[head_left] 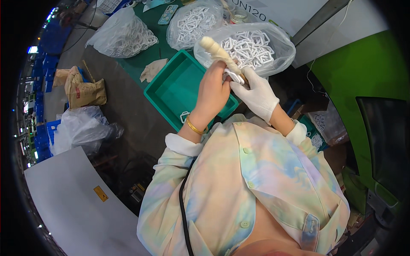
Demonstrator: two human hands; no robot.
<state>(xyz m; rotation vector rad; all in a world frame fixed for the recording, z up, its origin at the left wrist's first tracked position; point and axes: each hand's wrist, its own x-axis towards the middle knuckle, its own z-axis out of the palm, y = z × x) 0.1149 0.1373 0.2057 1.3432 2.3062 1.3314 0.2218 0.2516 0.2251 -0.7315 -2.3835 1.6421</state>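
My left hand (212, 91) is bare, with a gold bangle at the wrist, and grips a tool with a cloth-wrapped beige handle (215, 50) that sticks up and away. My right hand (257, 94) wears a white glove and pinches a small white plastic frame part (234, 77) against the tool's working end. Both hands meet above the right edge of a green plastic tray (171, 91). One white part (184, 116) lies in the tray's near corner. A clear bag of white plastic parts (250, 47) lies just beyond my hands.
Two more clear bags of white parts (194, 21) (126, 36) sit on the green table, with a cloth rag (153, 69) beside the tray. Brown paper sacks (83, 89) and a crumpled plastic bag (81, 128) lie on the floor at left. A grey panel (77, 205) fills the lower left.
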